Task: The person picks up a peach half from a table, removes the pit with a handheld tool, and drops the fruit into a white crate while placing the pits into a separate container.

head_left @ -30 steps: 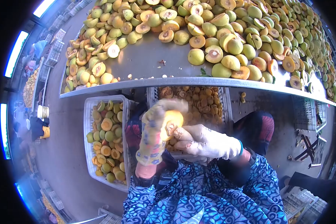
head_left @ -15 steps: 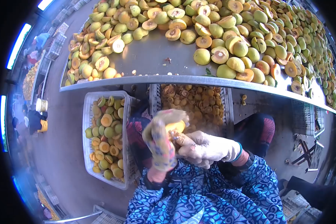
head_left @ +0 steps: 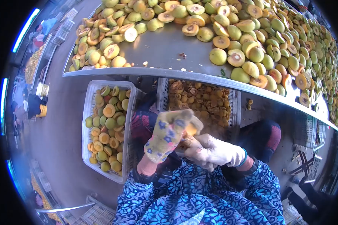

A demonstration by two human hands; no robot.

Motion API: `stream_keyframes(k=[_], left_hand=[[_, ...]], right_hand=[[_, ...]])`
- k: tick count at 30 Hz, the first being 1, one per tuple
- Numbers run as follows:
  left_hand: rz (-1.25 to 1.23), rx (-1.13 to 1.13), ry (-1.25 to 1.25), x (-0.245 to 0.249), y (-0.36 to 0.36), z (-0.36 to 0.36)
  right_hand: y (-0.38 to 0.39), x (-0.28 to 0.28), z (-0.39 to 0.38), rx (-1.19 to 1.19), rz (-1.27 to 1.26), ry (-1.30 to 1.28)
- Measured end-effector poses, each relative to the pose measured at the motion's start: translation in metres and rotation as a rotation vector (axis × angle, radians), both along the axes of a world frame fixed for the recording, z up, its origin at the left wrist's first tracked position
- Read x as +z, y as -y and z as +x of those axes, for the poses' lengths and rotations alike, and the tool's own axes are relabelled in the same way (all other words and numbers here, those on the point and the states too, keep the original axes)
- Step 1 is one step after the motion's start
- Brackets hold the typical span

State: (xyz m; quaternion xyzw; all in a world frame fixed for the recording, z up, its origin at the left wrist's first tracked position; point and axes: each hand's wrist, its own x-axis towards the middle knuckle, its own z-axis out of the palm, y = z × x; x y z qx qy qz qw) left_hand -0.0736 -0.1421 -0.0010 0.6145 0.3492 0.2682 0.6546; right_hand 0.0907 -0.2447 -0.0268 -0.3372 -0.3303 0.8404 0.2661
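My left hand (head_left: 170,135), in a pale glove with blue flowers, is closed around a yellow peach half (head_left: 190,129). My right hand (head_left: 214,150), in a whitish glove, is closed and presses up against that fruit. From its fingers a small tan-handled tool (head_left: 191,141) points at the peach half; its working end is hidden in the fruit. Both hands are above my lap, in front of a crate (head_left: 234,112) holding brownish-orange fruit scraps (head_left: 201,99).
A metal table (head_left: 157,50) with a raised edge carries heaped halved peaches (head_left: 251,48). At my left stands a white crate (head_left: 87,131) of peach halves (head_left: 109,122). A folding stool (head_left: 306,165) is on the floor at right. Other people (head_left: 35,103) are at far left.
My left hand has turned over the fruit and shifted right, now covering more of it. My right hand stays against the peach half. The whole view has tilted slightly.
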Motion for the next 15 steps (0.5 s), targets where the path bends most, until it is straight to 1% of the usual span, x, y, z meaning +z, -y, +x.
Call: stream_keyframes(k=[2,4,6,7,8,9,10,11,12,14,15], left_hand=[[0.014,-0.135,0.027,-0.006,-0.003,-0.003],[0.071,-0.012,0.149,-0.013,0.005,0.004],[-0.025,-0.006,0.269,-0.016,0.008,0.003],[0.270,0.235,0.274,-0.037,0.025,0.018],[0.563,0.465,0.271,-0.059,0.038,0.026],[0.627,0.188,-0.023,-0.058,0.030,0.005],[0.769,0.265,-0.032,-0.070,0.025,0.009],[0.668,0.381,-0.006,-0.073,0.016,0.011],[0.564,0.498,0.020,-0.077,0.004,0.009],[-0.402,0.531,0.516,-0.008,-0.014,-0.047],[-0.253,0.613,0.454,-0.013,-0.022,-0.083]], right_hand=[[0.005,-0.007,-0.005,-0.012,-0.136,-0.129],[0.004,-0.001,-0.009,0.000,-0.371,-0.286],[0.006,0.000,-0.012,-0.053,-0.352,-0.444],[0.010,-0.016,-0.012,-0.050,-0.388,-0.605],[0.010,-0.017,-0.014,-0.060,-0.476,-0.729],[0.013,-0.019,-0.015,-0.149,-0.455,-0.565],[0.012,-0.021,-0.016,-0.242,-0.427,-0.401],[0.000,-0.001,-0.014,-0.067,-0.341,-0.505],[-0.001,0.004,-0.018,-0.145,-0.133,-0.395],[0.001,0.003,-0.025,-0.374,-0.216,-0.388],[-0.003,0.002,-0.026,-0.425,-0.182,-0.261]])
